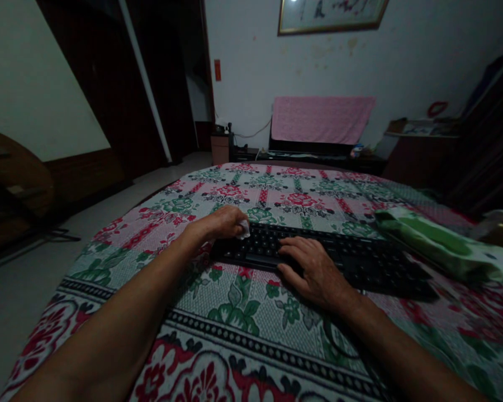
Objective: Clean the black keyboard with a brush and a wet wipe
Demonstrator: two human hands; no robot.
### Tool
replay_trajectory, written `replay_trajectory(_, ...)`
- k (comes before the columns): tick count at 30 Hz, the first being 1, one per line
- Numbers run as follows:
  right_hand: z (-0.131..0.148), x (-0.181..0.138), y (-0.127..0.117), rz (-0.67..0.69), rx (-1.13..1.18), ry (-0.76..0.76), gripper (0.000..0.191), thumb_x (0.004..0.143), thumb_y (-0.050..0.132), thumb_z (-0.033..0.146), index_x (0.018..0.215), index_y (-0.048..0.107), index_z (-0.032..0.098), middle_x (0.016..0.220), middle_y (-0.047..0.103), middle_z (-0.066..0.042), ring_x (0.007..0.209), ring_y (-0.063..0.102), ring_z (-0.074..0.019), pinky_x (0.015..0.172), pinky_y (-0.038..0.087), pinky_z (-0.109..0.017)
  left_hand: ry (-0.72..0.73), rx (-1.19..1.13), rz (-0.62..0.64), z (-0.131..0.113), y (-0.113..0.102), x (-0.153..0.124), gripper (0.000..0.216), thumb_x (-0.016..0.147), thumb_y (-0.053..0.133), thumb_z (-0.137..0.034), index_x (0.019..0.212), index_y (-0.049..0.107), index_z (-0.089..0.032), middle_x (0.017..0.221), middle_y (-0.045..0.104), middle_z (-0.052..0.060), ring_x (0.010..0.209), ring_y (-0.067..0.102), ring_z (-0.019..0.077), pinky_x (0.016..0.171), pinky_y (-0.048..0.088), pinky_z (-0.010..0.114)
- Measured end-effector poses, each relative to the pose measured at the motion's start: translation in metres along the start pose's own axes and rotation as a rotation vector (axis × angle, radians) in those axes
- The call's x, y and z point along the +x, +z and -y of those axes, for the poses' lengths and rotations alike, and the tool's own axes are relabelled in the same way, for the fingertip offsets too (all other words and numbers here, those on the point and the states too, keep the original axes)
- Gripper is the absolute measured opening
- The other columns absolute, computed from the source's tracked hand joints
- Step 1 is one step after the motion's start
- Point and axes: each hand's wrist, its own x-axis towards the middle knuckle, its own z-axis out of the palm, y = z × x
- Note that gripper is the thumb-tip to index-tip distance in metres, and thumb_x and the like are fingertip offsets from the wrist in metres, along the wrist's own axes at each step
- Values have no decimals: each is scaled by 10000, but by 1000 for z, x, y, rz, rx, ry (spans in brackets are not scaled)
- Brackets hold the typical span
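Observation:
A black computer keyboard (pixel 264 243) lies on the flowered bedspread (pixel 235 296) in front of me. My left hand (pixel 228 221) is closed around a small white wipe (pixel 245 229), which touches the keys near the keyboard's left end. Resting on the middle of the keyboard, my right hand (pixel 310 268) has its fingers stretched out over the keys and its thumb at the near edge. Nothing shows in that hand. A dark cable (pixel 337 343) curls on the cloth below my right wrist.
A green and white soft pack (pixel 440 243) lies right of the keyboard. Beyond the bed, a pink towel (pixel 322 119) covers a screen on a low dark cabinet. A small brown cabinet (pixel 221 149) stands left of it, and a round wooden board (pixel 17 173) leans at far left.

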Motion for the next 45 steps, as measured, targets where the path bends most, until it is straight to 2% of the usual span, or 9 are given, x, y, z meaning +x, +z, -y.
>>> replay_trajectory(5,0,0,2,-9,6,12,201,861,537,301,1013,606,189,1169,618,-99,1099,539,-241,961,382,-465,-85,83,8,5,-13,-6,230,719,529,-150,869,703,-161,801,703,36,716,598,139,640,400,219)
replay_trajectory(13,-1,-1,3,-21,12,5,203,853,536,287,1015,612,192,1167,618,-108,1093,546,-246,949,392,-475,59,35,-11,-12,-6,-2,297,703,524,-125,919,708,-210,877,703,16,790,593,136,711,409,215)
replay_trajectory(22,1,0,2,-19,8,16,201,849,540,283,1014,604,188,1159,620,-99,1085,543,-241,951,393,-464,-163,155,75,22,-17,-7,286,673,534,-157,879,722,-222,781,703,18,704,584,137,613,392,204)
replay_trajectory(27,1,0,2,-25,10,17,201,839,540,278,1008,612,197,1152,623,-99,1076,549,-242,941,396,-476,-119,98,28,10,-22,-9,304,674,531,-133,897,721,-215,816,705,22,757,594,140,653,406,203)
replay_trajectory(31,-1,0,3,-29,7,9,205,842,535,284,1013,611,198,1152,625,-99,1085,546,-243,947,391,-479,-66,13,78,-4,-17,-7,276,676,547,-128,884,715,-197,808,704,11,736,590,127,660,413,201)
replay_trajectory(34,-1,0,4,-21,0,10,199,852,532,291,1010,604,194,1156,622,-96,1084,544,-237,957,385,-468,-132,57,133,1,-16,-7,247,673,554,-142,854,716,-189,762,698,8,704,582,125,629,406,199)
replay_trajectory(38,0,0,3,-16,5,18,193,855,533,291,1002,604,189,1157,619,-99,1087,541,-237,960,383,-453,-188,131,137,15,-19,-9,279,658,534,-140,855,723,-200,746,692,19,695,591,140,613,403,212)
replay_trajectory(41,1,0,2,-17,12,22,192,850,538,285,1001,606,190,1151,621,-101,1084,543,-238,954,386,-456,-152,119,90,11,-21,-9,303,667,532,-150,896,721,-209,793,698,24,739,596,153,654,414,226)
replay_trajectory(45,1,0,3,-13,15,21,192,850,534,283,1007,604,197,1157,620,-92,1096,537,-236,958,384,-462,-21,-3,36,-10,-14,-6,307,682,529,-133,913,713,-215,832,703,13,762,598,142,682,420,220)
